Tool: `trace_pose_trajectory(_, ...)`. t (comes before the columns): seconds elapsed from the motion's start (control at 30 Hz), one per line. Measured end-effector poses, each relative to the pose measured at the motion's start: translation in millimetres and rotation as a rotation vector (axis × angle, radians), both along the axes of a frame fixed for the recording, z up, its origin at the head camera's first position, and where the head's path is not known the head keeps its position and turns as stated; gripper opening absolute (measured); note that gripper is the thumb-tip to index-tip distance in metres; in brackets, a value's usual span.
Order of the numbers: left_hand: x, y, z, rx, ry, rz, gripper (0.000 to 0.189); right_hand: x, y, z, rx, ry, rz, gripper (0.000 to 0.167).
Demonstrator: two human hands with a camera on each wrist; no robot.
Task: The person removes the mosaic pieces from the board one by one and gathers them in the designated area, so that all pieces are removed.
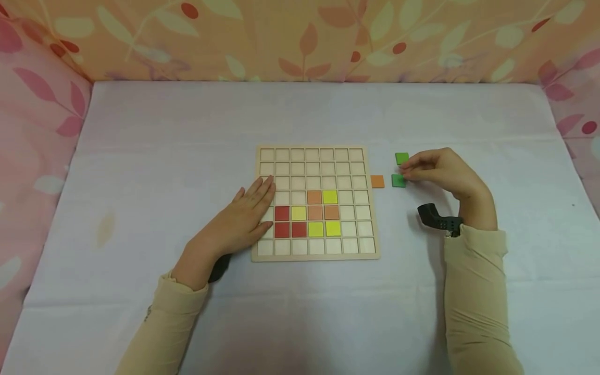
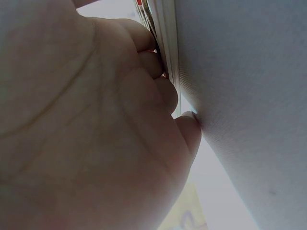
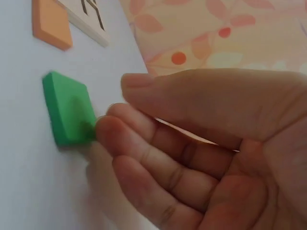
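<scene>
A square wooden grid board [image 1: 290,258] lies flat with red, yellow and orange tiles in some of its cells. My left hand [image 1: 239,219] rests with straight fingers on the board's left edge; the left wrist view shows its palm beside the board's rim [image 2: 167,28]. To the right of the board, my right hand [image 1: 442,169] hovers by two green tiles, a far one [image 1: 401,158] and a near one [image 1: 398,180]. In the right wrist view a fingertip [image 3: 109,132] meets or nearly meets the edge of a green tile [image 3: 72,112]. Thumb and fingers are apart, holding nothing.
An orange tile [image 1: 377,181] lies against the board's right edge, left of the near green tile. White cloth [image 1: 300,312] covers the table. Floral curtains [image 1: 300,41] stand at the back and both sides. A black wrist device [image 1: 440,221] is on the right wrist.
</scene>
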State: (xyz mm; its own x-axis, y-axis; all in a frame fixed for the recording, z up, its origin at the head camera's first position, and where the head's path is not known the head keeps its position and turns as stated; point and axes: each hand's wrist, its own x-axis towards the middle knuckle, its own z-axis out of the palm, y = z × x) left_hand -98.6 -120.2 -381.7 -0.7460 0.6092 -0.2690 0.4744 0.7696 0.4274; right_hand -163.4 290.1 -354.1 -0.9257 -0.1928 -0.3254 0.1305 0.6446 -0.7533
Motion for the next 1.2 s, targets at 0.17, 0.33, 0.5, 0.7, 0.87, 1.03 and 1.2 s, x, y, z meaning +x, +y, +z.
trace_pose_trajectory(0.17, 0.9, -0.3, 2.0, 0.011, 0.004, -0.002, 0.071, -0.5, -13.2, -2.8, -0.067, 0.009, 0.014, 0.026)
trace_pose_trajectory(0.33, 0.7, 0.2, 1.6, 0.006, 0.0, -0.001, 0.072, -0.5, -27.3, -3.5, -0.106, 0.003, 0.055, 0.024)
trace_pose_trajectory(0.5, 0.7, 0.4, 0.5, 0.007, 0.002, -0.001, 0.073, 0.2, -36.8, -3.2, -0.128, -0.011, 0.086, 0.022)
trace_pose_trajectory(0.7, 0.9, -0.3, -0.9, 0.006, 0.004, -0.001, 0.073, 1.8, -43.4, -3.1, -0.177, -0.023, 0.108, 0.019)
trace_pose_trajectory(0.87, 1.4, -0.3, 0.1, 0.006, 0.0, 0.001, 0.072, 1.5, -51.9, -3.8, -0.22, -0.009, 0.159, 0.021)
trace_pose_trajectory(1.03, 1.6, -0.4, 1.0, 0.009, -0.002, 0.003, 0.072, 2.9, -63.8, -3.1, -0.242, 0.014, 0.196, 0.02)
trace_pose_trajectory(1.2, 1.6, -0.4, 1.1, 0.013, 0.002, -0.003, 0.072, 6.9, -74.6, -2.2, -0.237, 0.048, 0.2, 0.017)
